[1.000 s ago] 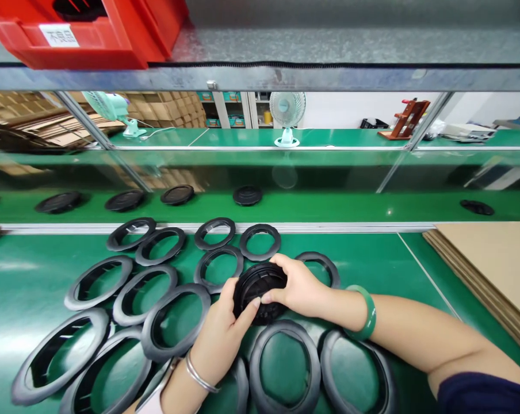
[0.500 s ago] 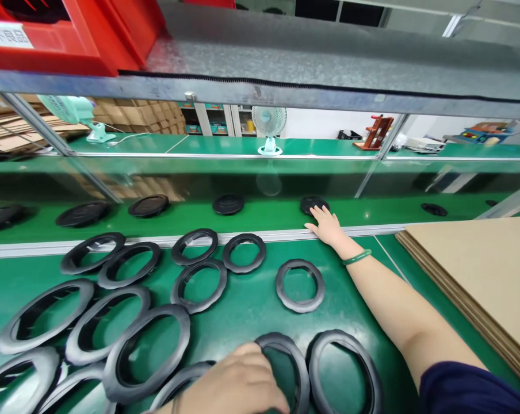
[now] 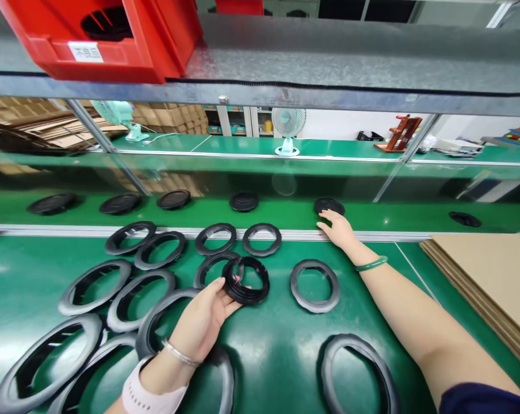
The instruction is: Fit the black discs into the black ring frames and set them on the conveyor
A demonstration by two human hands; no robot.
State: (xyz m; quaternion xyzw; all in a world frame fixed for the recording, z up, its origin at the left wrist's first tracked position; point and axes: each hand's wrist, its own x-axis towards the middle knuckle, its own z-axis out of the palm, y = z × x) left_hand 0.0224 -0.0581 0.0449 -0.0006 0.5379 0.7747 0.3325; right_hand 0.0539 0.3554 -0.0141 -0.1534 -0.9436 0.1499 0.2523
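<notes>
My left hand point(image 3: 202, 322) holds a black plastic ring point(image 3: 246, 280) by its near edge, lifted slightly above the green table point(image 3: 268, 339). My right hand point(image 3: 338, 229) is stretched far forward with its fingers open, resting at the metal rail point(image 3: 372, 235). Its fingertips are just short of a black round disc point(image 3: 329, 206) lying on the green conveyor belt point(image 3: 286, 210). Several more black rings point(image 3: 156, 287) lie spread over the left and middle of the table. One ring point(image 3: 315, 285) lies alone between my two arms.
Other black discs point(image 3: 174, 199) sit spaced along the conveyor belt. A stack of brown cardboard sheets point(image 3: 493, 282) lies at the right. A red bin point(image 3: 109, 37) stands on the metal shelf overhead. Small fans point(image 3: 288, 129) stand on the far bench.
My right hand carried the assembled black disc out to the belt, let it go and stays beside it. My left hand dropped to the near rings and now lifts one.
</notes>
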